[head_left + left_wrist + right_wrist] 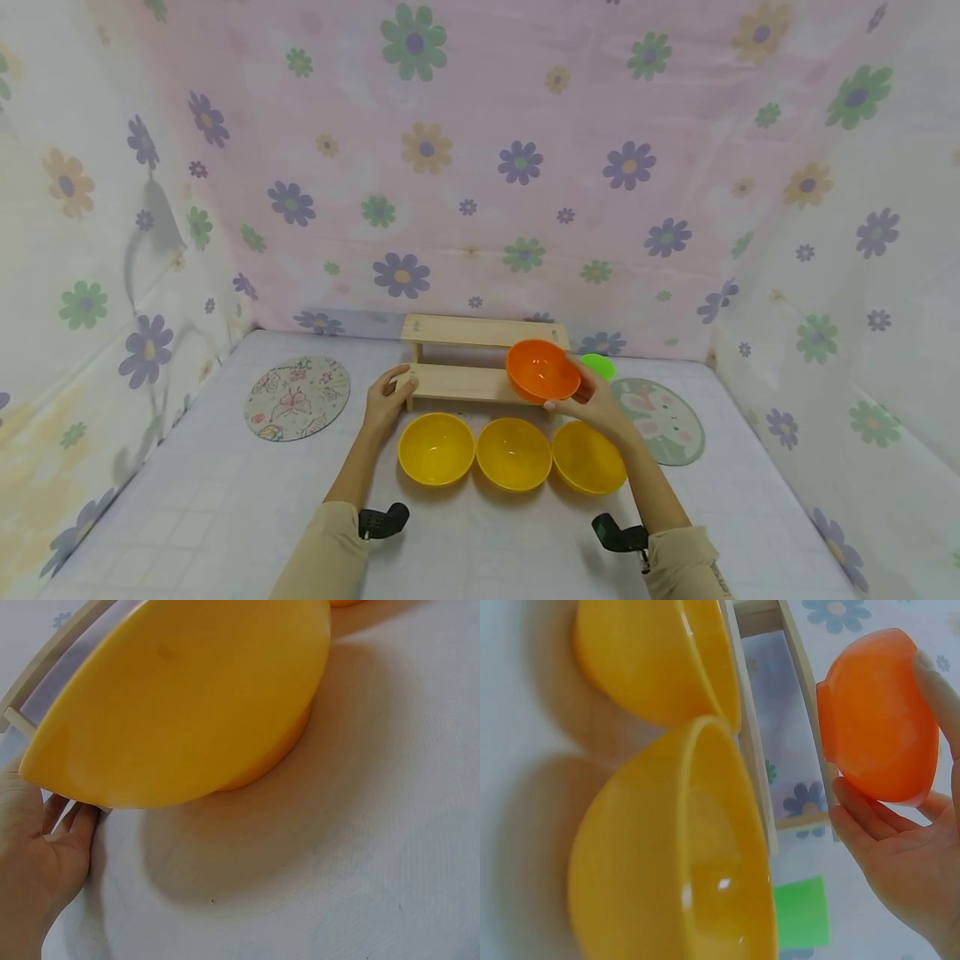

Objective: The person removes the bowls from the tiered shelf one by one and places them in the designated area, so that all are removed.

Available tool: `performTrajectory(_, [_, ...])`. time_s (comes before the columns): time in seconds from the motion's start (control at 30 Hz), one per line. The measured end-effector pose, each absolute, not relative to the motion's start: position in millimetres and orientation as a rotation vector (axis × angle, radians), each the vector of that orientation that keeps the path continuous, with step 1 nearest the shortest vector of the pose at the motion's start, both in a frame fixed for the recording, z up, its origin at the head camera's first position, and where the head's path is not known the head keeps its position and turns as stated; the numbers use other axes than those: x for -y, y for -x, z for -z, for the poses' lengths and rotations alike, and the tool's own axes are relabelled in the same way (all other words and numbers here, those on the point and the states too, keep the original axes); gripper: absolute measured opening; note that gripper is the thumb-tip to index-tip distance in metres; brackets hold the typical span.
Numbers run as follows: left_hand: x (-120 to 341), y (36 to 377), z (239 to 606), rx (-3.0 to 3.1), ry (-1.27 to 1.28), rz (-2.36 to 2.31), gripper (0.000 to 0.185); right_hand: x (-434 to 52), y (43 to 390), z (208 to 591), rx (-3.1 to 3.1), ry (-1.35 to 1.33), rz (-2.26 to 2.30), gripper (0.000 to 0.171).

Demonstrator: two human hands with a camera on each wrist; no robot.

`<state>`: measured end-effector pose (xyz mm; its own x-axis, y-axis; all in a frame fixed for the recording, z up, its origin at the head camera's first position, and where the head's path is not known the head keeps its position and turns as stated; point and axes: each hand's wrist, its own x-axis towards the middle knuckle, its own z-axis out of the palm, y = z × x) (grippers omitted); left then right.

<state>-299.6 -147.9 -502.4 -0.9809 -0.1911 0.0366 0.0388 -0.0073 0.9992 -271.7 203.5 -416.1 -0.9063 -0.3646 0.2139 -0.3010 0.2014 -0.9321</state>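
Observation:
An orange bowl (pixel 543 371) is held in my right hand (pixel 600 408) above the right part of a two-tier wooden shelf (pixel 465 382). In the right wrist view, the thumb lies at the rim of that bowl and the other fingers are under its side. My left hand (pixel 386 404) grips the left end of the shelf's lower board. In front of the shelf, a left yellow bowl (pixel 437 450), a middle yellow bowl (pixel 514 455) and a right yellow bowl (pixel 588 458) stand in a row. The left wrist view shows a yellow bowl (pixel 187 697) hiding part of my left hand.
A green cup (pixel 598 365) stands behind my right hand. A round patterned mat (pixel 297 398) lies on the left, and a round green mat (pixel 667 423) lies on the right, partly behind the right forearm. Flowered cloth (pixel 480 167) walls surround the white table (pixel 195 500).

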Motion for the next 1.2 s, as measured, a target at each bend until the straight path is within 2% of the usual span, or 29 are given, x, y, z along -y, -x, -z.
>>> performTrajectory(0.7, [147, 298, 499, 2.11, -0.145, 2.118, 0.044, -284, 217, 433, -2.674, 0.32, 1.693, 0.082])
performTrajectory(1.2, [148, 300, 503, 2.092, -0.142, 2.105, 0.043, -327, 175, 453, -2.725, 0.223, 1.759, 0.077])
